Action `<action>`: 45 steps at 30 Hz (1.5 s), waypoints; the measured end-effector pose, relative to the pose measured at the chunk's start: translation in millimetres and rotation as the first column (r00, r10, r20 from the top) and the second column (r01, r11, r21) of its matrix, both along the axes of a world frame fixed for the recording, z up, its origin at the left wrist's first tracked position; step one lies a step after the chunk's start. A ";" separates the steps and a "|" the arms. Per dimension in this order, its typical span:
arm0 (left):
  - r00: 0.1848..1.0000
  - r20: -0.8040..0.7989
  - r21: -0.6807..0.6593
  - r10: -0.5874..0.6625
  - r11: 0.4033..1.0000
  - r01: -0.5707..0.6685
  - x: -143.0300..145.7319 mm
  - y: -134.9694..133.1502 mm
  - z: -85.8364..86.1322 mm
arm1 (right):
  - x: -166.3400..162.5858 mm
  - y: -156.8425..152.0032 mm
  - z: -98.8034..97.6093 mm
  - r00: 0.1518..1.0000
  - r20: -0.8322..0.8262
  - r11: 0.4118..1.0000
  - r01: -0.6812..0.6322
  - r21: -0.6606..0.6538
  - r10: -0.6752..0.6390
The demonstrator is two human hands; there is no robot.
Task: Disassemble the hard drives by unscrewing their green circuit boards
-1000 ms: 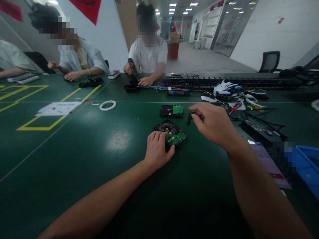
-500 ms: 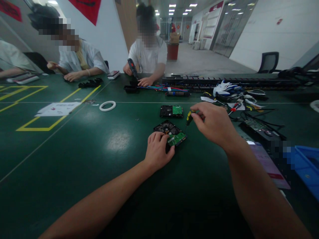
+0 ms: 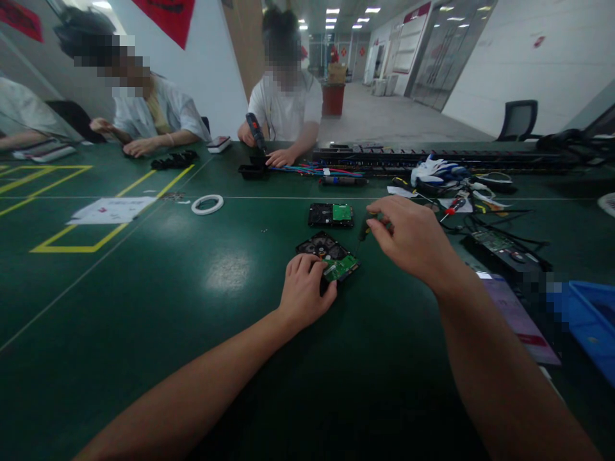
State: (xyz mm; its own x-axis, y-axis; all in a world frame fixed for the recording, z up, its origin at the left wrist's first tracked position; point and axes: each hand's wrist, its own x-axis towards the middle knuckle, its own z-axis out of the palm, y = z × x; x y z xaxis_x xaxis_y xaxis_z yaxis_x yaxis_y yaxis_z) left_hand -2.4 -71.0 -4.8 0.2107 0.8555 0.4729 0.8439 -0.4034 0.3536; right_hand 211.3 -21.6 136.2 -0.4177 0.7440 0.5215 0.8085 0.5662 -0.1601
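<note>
A black hard drive (image 3: 325, 247) with a green circuit board (image 3: 341, 267) lies on the green table (image 3: 144, 301) in front of me. My left hand (image 3: 303, 289) rests on its near corner, fingers curled over the edge and holding it down. My right hand (image 3: 412, 241) is closed in a pinch on a small screwdriver (image 3: 364, 229) with a dark and yellow handle, its tip pointing down at the drive's right side. A second hard drive (image 3: 330, 214) lies just behind the first.
Cables, tools and white gloves (image 3: 435, 170) clutter the table at the right. A blue bin (image 3: 593, 323) sits at the right edge. A white tape ring (image 3: 207, 204) and a paper sheet (image 3: 113, 209) lie to the left. Two people work across the table.
My right hand has turned the screwdriver slightly between its fingers; the handle shifted a little. My left hand stays on the drive.
</note>
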 end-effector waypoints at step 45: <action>1.000 0.007 -0.001 -0.011 1.000 0.011 -0.9 1.0 -2.1 | -2.0 0.7 -1.3 1.000 0.002 1.000 0.005 -0.030 -0.005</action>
State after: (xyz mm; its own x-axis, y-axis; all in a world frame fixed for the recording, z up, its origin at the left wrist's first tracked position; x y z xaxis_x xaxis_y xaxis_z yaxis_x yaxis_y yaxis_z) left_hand -3.2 -70.0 -6.9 0.2166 0.8537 0.4737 0.8369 -0.4122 0.3602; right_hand 209.3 -20.8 134.9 -0.4151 0.7614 0.4979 0.8117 0.5571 -0.1752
